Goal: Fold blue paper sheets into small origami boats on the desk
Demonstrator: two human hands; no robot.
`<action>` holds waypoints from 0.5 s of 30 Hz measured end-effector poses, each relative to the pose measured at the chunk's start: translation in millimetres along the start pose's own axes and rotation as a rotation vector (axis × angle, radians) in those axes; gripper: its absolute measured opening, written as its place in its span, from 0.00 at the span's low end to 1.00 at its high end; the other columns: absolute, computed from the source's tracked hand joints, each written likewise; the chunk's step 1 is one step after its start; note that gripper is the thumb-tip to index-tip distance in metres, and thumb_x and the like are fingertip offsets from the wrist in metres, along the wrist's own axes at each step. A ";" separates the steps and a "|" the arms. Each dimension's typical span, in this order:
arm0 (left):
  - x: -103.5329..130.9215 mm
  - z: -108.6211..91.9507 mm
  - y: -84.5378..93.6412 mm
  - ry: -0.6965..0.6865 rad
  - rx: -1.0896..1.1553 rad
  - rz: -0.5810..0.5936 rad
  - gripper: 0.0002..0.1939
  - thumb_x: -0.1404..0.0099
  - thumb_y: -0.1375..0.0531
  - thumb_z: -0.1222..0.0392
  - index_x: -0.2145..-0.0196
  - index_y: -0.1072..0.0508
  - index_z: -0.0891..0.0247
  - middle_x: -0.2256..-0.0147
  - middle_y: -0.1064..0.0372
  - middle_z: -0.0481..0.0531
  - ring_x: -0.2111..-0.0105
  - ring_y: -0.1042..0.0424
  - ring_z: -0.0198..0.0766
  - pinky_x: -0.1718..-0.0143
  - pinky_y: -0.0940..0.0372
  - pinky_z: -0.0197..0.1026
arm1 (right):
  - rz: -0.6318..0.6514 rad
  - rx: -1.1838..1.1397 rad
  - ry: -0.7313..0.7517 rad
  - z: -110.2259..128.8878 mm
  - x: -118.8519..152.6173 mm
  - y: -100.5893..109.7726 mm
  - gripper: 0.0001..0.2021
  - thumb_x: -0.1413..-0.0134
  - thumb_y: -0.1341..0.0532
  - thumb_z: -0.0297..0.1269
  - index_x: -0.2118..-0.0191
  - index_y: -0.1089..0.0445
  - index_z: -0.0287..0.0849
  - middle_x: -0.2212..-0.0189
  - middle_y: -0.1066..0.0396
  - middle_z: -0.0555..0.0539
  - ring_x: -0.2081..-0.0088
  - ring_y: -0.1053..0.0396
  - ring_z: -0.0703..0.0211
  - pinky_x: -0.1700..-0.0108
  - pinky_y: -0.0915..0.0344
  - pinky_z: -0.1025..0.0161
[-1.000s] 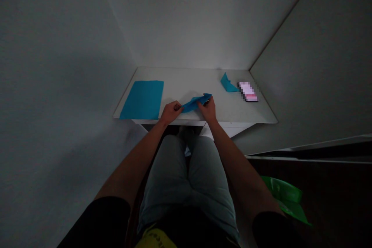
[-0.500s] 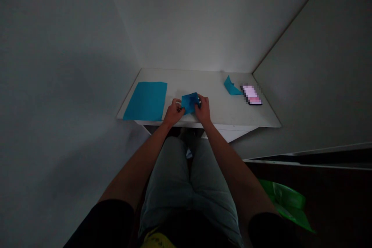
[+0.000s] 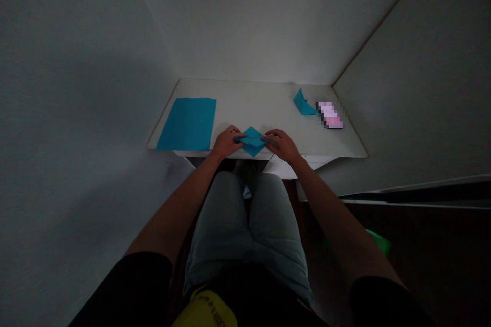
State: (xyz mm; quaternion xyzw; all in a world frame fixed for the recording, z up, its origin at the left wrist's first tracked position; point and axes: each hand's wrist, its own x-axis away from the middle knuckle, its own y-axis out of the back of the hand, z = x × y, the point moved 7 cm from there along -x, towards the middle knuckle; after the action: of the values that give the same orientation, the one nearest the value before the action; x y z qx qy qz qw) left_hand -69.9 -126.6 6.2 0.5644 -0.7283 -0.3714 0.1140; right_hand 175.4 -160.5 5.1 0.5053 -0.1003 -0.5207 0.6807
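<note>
Folded paper: here it is, a small bright-blue piece of folded paper (image 3: pixel 252 141) in a diamond shape, held between both hands at the near edge of the surface, one corner pointing away from the person and one towards them; whether it rests there or hovers just above, I can't tell.
Left hand: on the left end of the folded paper, this left hand (image 3: pixel 227 142) has its grip closed, thumb and fingers pinching the side point.
Right hand: matching it at the other end, the right hand (image 3: pixel 283 145) pinches the right side point of the folded paper between thumb and fingers.
Surface: a white, flat-topped surface (image 3: pixel 251 99) spreads out beyond the folded paper and to both sides of it.
Flat sheet: left of the folded paper and well apart from it lies a large blue rectangular sheet of paper (image 3: pixel 187 123), reaching the near edge.
Second fold: over to the right and farther back than the folded paper, a pointed blue paper shape (image 3: pixel 304 105), boat-like.
Phone: farther right again, a dark-edged phone with a pink screen (image 3: pixel 330 115), pixelated, right beside that boat-like shape.
</note>
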 end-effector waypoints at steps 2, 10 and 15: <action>0.9 -1.3 0.1 -0.020 0.019 0.027 0.19 0.42 0.28 0.63 0.52 0.13 0.57 0.52 0.23 0.53 0.68 0.29 0.36 0.60 0.29 0.43 | -0.013 0.007 -0.018 -1.1 2.6 1.4 0.13 0.28 0.36 0.43 0.45 0.16 0.56 0.44 0.23 0.41 0.50 0.27 0.42 0.42 0.29 0.40; 4.4 -3.6 2.0 -0.074 0.124 0.087 0.11 0.42 0.26 0.61 0.59 0.13 0.58 0.57 0.18 0.53 0.70 0.30 0.34 0.64 0.32 0.39 | 0.084 -0.060 0.063 -3.9 -0.6 1.9 0.12 0.32 0.31 0.49 0.47 0.16 0.55 0.41 0.22 0.43 0.41 0.26 0.40 0.38 0.33 0.40; 3.6 -1.6 3.7 -0.095 0.120 0.062 0.12 0.44 0.23 0.54 0.63 0.13 0.59 0.53 0.21 0.56 0.72 0.32 0.31 0.66 0.32 0.39 | 0.052 -0.071 0.018 -8.8 1.6 4.4 0.12 0.28 0.35 0.49 0.51 0.16 0.53 0.41 0.21 0.42 0.41 0.25 0.41 0.38 0.34 0.40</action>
State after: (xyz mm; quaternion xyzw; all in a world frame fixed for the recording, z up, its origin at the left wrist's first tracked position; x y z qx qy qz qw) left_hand -72.9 -130.2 9.0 0.5291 -0.7710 -0.3500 0.0568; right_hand 184.6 -156.9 3.8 0.4827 -0.0889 -0.5014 0.7125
